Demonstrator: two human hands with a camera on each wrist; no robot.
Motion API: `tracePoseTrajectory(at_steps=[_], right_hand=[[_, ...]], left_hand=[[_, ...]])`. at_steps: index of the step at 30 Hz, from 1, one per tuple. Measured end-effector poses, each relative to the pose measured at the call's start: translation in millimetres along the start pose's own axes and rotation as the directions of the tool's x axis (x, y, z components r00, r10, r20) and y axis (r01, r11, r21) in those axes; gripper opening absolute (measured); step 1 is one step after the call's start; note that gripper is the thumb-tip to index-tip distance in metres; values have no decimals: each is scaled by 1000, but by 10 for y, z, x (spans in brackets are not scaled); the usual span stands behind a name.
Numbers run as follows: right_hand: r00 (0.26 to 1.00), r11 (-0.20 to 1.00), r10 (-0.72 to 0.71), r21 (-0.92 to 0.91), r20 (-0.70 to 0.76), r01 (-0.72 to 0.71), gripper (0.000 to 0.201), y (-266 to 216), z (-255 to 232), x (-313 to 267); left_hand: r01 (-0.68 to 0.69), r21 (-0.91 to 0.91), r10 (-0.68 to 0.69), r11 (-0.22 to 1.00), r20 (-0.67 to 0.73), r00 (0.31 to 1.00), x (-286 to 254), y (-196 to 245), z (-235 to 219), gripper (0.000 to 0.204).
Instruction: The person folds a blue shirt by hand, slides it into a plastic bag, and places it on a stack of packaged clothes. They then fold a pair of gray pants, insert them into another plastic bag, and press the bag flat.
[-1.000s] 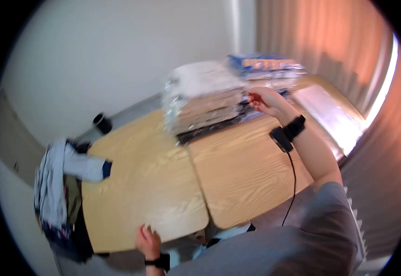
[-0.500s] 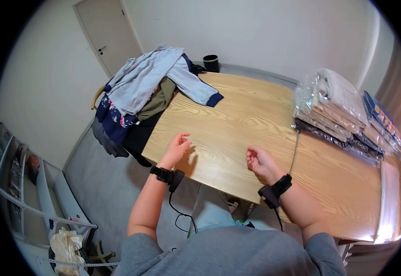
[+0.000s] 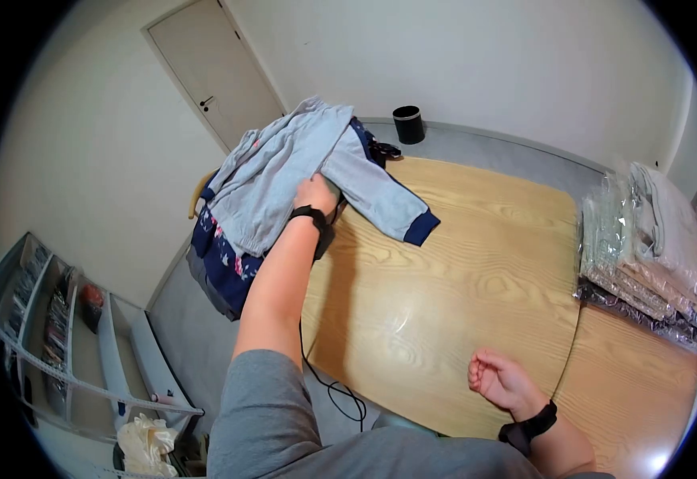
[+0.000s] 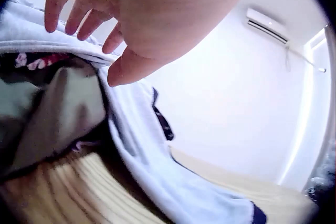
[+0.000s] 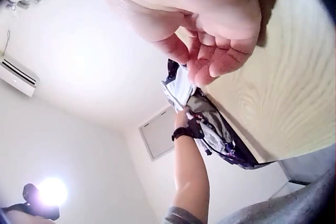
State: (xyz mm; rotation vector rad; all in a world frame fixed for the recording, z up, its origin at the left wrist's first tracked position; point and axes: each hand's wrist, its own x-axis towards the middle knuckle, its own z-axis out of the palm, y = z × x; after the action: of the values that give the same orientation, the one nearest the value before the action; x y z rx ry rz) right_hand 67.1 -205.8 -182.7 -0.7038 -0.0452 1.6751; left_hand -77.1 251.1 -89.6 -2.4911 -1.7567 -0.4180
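A light blue-grey sweatshirt (image 3: 272,180) with navy cuffs lies on top of a heap of clothes at the table's left edge, one sleeve spread over the wood. My left hand (image 3: 315,194) is at the sweatshirt, beside that sleeve. In the left wrist view its fingers (image 4: 76,19) reach loosely apart over the cloth, with nothing pinched between them. An olive garment (image 4: 63,111) shows beneath, and a navy floral one (image 3: 219,254) hangs lower. Above the table's near edge, my right hand (image 3: 504,383) is loosely curled and holds nothing.
The wooden table (image 3: 444,279) spans the middle. Clear-bagged folded clothes (image 3: 644,247) are stacked at its right. A black bin (image 3: 408,126) stands on the floor behind. Shelving (image 3: 85,343) stands at lower left, and a cable (image 3: 347,403) hangs below my left arm.
The view has swung left from the bagged stack to the clothes heap. My left hand has reached forward to the sweatshirt; my right hand has come back from the stack to the near edge.
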Motion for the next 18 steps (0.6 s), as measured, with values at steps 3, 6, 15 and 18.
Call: tracePoseTrajectory(at_steps=[3,6,15,18], right_hand=[[1000,1000,9,-17,7,-8,16,-89,-119,-30],[999,999,-45,-10,6,45,16,-163,-158,-67],[991,981,-136,-140,-6,134,16,-101,-193,-40],[988,972,-153,-181,-12,149,17,-61,-187,-51]], left_hand=[[123,99,-122,988,-12,992,66,-272,-19,37],[166,129,-165,978,-18,986,-51,-612,-14,37],[39,30,-34,999,-153,988,-85,-1092,-38,17],[-202,-184,144,962,-286,947,-355,-709,-406,22]])
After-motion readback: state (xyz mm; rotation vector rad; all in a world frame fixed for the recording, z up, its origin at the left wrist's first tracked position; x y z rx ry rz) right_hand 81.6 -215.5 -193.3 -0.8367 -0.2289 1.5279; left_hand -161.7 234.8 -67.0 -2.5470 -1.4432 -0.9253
